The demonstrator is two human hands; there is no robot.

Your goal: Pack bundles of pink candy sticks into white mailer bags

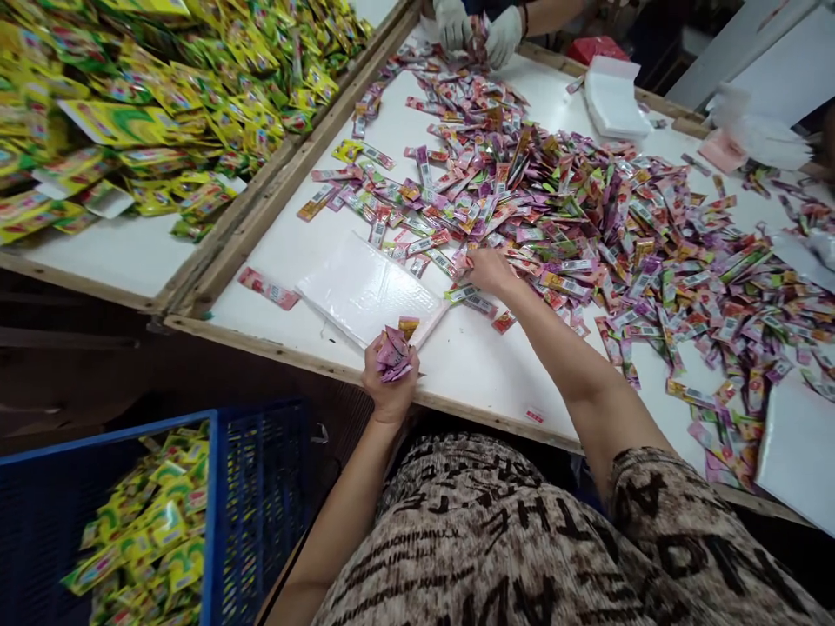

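My left hand (pixel 390 382) is closed in a fist round a bunch of small pink and purple sachets (pixel 393 352), held upright over the near edge of the white table (pixel 470 365). My right hand (pixel 489 271) reaches forward with its fingers curled onto sachets at the near edge of a big heap of pink, purple and green sachets (pixel 587 217) spread over the table. A stack of clear plastic bags (pixel 369 291) lies flat between my two hands.
Another person's gloved hands (pixel 476 33) work at the far end of the heap. A second table (pixel 117 252) at left carries yellow-green packets (pixel 163 96). A blue crate (pixel 215 513) at lower left holds more yellow packets. White bag stacks (pixel 613 100) lie at the back.
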